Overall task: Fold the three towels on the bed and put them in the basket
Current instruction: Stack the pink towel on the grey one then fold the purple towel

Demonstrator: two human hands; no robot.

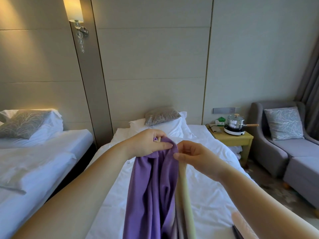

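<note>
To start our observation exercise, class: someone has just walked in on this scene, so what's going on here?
A person stands over a white bed, holding a purple towel up in the air. The left hand grips its bunched top edge, and the right hand pinches the edge just beside it. A pale yellow-green cloth hangs alongside, below the right hand. The towel hangs in loose folds and is not yet folded.

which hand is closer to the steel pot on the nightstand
Right. The right hand pinches the purple towel left of the steel pot; the left hand grips it farther left.
</note>
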